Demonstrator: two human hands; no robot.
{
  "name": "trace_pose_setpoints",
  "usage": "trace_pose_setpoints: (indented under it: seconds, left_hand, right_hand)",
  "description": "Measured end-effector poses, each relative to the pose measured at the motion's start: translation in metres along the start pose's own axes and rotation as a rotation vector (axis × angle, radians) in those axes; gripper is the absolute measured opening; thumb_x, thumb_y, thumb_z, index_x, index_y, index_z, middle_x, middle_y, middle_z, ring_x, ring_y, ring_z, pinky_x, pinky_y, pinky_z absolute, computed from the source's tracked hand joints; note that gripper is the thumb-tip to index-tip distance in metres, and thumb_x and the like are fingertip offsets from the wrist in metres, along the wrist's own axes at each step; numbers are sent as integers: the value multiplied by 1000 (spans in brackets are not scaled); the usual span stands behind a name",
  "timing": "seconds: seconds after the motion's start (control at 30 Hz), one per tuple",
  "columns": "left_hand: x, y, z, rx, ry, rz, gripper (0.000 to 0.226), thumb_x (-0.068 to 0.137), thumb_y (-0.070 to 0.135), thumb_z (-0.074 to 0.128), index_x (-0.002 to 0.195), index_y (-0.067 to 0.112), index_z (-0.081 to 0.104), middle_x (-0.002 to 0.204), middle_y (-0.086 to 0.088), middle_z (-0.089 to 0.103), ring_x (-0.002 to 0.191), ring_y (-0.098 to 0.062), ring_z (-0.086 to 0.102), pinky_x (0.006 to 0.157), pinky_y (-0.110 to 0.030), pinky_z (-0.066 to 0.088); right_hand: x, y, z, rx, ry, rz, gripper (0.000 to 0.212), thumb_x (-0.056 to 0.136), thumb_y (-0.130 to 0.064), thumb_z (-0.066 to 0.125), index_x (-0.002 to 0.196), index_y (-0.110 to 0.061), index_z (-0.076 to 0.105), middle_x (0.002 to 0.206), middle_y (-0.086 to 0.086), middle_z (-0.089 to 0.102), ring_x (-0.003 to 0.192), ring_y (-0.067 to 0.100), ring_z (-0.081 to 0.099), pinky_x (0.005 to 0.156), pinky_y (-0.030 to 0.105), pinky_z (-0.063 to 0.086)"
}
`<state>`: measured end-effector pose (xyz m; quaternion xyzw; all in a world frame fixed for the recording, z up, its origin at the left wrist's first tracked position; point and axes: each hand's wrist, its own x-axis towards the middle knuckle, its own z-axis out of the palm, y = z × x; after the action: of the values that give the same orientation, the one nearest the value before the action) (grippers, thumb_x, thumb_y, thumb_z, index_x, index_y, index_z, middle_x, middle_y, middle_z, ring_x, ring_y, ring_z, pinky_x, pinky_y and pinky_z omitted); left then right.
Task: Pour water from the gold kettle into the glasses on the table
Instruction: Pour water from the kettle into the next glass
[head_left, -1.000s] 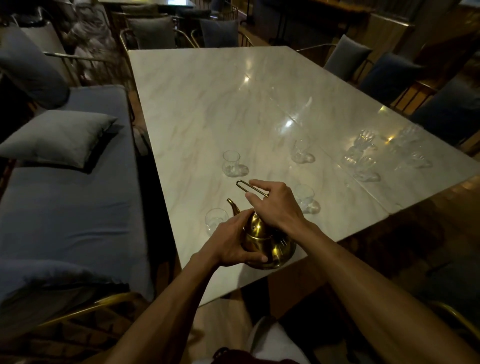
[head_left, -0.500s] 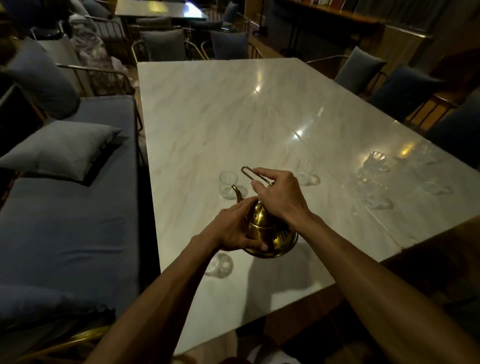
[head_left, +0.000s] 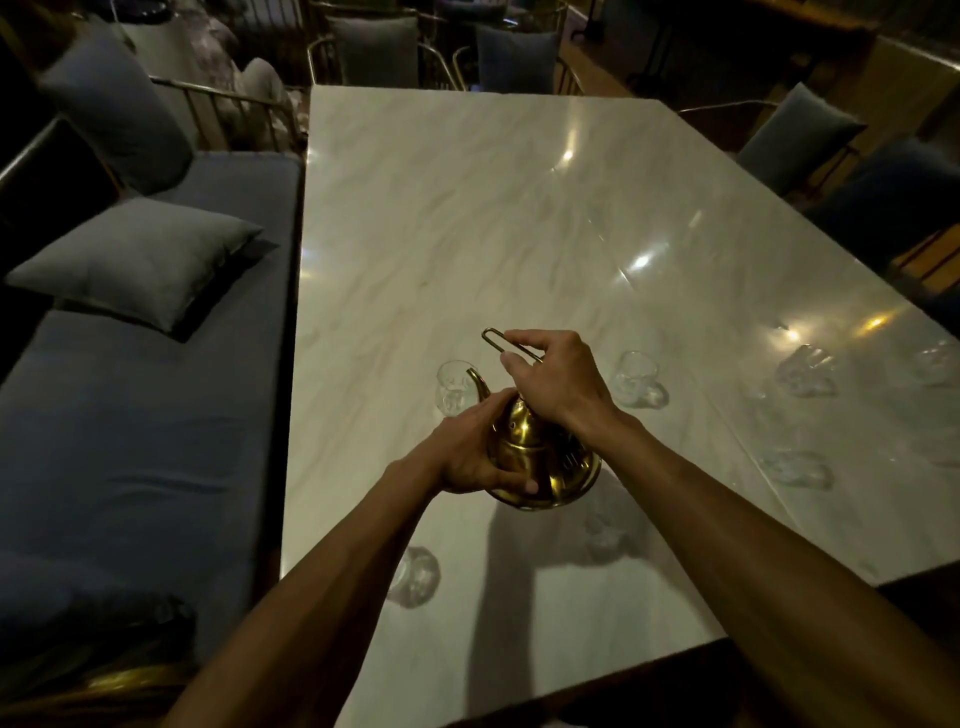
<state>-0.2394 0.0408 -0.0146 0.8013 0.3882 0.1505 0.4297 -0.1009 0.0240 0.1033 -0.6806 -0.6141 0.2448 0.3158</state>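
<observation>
I hold the gold kettle (head_left: 540, 462) above the white marble table (head_left: 467, 218). My right hand (head_left: 561, 384) grips its thin wire handle from above. My left hand (head_left: 470, 452) cups the kettle's left side. The spout points up and left, right at the rim of a clear glass (head_left: 453, 387) that stands just beyond it. A second glass (head_left: 635, 378) stands to the right of my right hand. A third glass (head_left: 415, 574) sits near the table's left edge, beside my left forearm. Several more glasses (head_left: 808, 369) are blurred at the right.
A grey-blue bench (head_left: 130, 415) with a cushion (head_left: 135, 260) runs along the table's left side. Padded chairs (head_left: 795, 135) stand at the far end and right side. The table's near edge (head_left: 597, 691) is just below my arms.
The kettle, held in both hands, has travelled forward over the table, from the near-left glass to the glass farther up. The view has shifted forward with it.
</observation>
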Motion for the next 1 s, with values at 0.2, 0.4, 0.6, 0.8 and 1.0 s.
trace_pose_setpoints:
  seconds: [0.2,0.4,0.6,0.8,1.0]
  left_hand:
    - [25,-14,4,-90,8,-63,119,63,61,91,159,38,24,152,9,53,137,-18,54,113,-45,48]
    - [42,-25,5,-162,13,-94,116,69,47,94,160,33,24,153,6,52,137,-16,53,113,-36,46]
    - [52,-30,4,-201,27,-101,112,71,42,94,160,30,26,152,4,53,134,-15,53,110,-32,45]
    - [52,-35,6,-220,32,-105,111,72,41,93,160,30,26,151,5,53,130,-8,52,102,-16,42]
    - [50,-35,9,-228,40,-106,110,72,42,93,160,31,27,152,6,52,128,-5,49,107,-25,43]
  right_hand:
    - [35,11,6,-57,-89,6,38,91,-25,62,128,-16,63,134,1,60,125,17,54,91,19,38]
    - [61,17,12,-91,-158,8,38,92,-23,62,129,-15,63,134,2,60,125,18,54,94,22,40]
    - [79,17,18,-129,-206,15,39,92,-23,62,130,-15,61,135,2,59,126,18,53,97,25,42]
    - [88,20,24,-161,-230,32,38,92,-23,62,129,-16,62,135,2,59,124,18,54,85,20,38]
    - [88,23,27,-169,-234,45,37,91,-24,62,128,-17,63,134,2,60,121,18,56,84,21,40]
